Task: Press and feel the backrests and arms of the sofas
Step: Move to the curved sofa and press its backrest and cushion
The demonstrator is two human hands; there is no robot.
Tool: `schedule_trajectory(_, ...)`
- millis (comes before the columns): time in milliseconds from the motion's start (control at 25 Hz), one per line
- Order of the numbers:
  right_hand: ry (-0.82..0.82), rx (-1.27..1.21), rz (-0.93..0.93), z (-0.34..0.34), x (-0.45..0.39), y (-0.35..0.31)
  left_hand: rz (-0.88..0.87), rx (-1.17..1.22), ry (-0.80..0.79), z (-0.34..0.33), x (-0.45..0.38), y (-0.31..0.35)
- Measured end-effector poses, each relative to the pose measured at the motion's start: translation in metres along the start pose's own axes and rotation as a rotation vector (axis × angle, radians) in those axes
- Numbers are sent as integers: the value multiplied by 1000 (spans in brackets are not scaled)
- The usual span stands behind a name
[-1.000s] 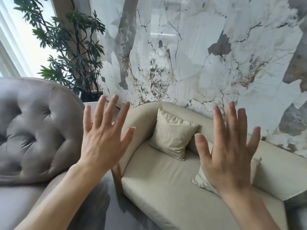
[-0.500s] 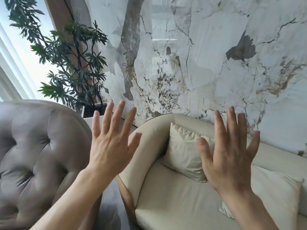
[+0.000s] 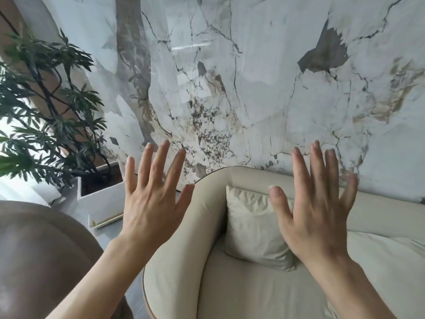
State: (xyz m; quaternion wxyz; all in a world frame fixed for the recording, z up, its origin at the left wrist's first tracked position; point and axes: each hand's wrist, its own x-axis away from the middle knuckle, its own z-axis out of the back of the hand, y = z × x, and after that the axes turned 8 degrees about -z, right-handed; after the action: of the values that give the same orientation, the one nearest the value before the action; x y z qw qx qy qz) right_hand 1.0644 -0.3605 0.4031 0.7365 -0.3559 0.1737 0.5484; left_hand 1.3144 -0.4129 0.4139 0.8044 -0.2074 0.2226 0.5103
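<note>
A cream sofa point(image 3: 184, 261) with a curved arm and low backrest point(image 3: 253, 178) stands against the marble wall. A cream cushion point(image 3: 250, 229) leans in its left corner. My left hand point(image 3: 154, 203) is raised with fingers spread, in the air just left of the sofa's arm, holding nothing. My right hand point(image 3: 319, 212) is raised the same way over the cushion and the seat, also holding nothing. Neither hand touches the sofa. The rounded top of a grey-brown armchair point(image 3: 41, 256) fills the lower left.
A marble-patterned wall point(image 3: 241, 77) rises right behind the sofa. A leafy plant point(image 3: 50, 116) grows from a white square planter point(image 3: 101, 201) on the floor at the left, by a bright window. A narrow strip of grey floor separates armchair and sofa.
The view has moved forward and closer to the cream sofa, so its arm and corner cushion sit larger and lower. The grey armchair has slid down to the left. Both hands stay raised and spread.
</note>
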Motion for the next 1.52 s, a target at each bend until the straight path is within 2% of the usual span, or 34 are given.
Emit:
schedule_trajectory(200, -3, 147, -81, -56, -31, -10, -99, 99, -15, -76, -57, -33)
schedule_trajectory(480, -102, 350, -239, -174, -68, -23, -238, 305, -103, -241, -143, -69)
schedule_trajectory(760, -269, 445, -302, -333, -63, 52, -188, 396, -332, -429, -153, -45)
schedule_trajectory(960, -368, 460, -286, -457, -29, 112, -272, 357, -455, -557, -141, -20)
schedule_trajectory(1120, -419, 463, -321, -530, -10, 144, -316, 304, -552, -620, -137, -9)
schedule_trajectory(1280, -458, 473, -354, -589, 1, 174, -368, 210, -473, -653, -128, -6)
schedule_trajectory(1520, -366, 473, -325, -623, 12, 193, -388, 167, -375, -664, -129, -6)
